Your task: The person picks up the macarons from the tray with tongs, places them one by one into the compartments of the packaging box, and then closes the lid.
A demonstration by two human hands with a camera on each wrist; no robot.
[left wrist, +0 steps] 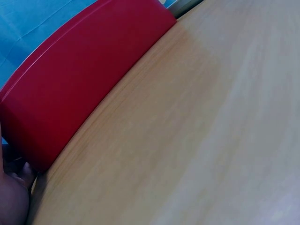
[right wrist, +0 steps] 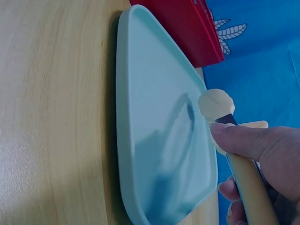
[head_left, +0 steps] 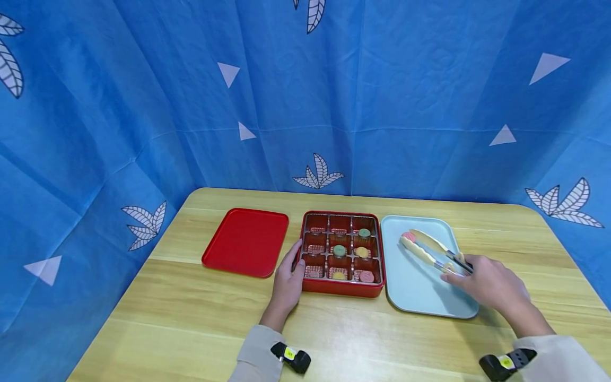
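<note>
My right hand grips cream-tipped metal tongs above the light blue tray. Between the tong tips is a small pink round sweet. In the right wrist view the thumb presses on the tongs' handle, and the pink sweet cannot be made out. My left hand touches the left wall of a red box, its fingers lying along that side near the front corner. Divided into compartments, the box holds several round sweets: green, yellow and pink. The left wrist view shows little of that hand.
A red lid lies flat on the wooden table, left of the box. The tray stands close against the box's right side. Behind the table hangs a blue curtain with leaf and triangle prints.
</note>
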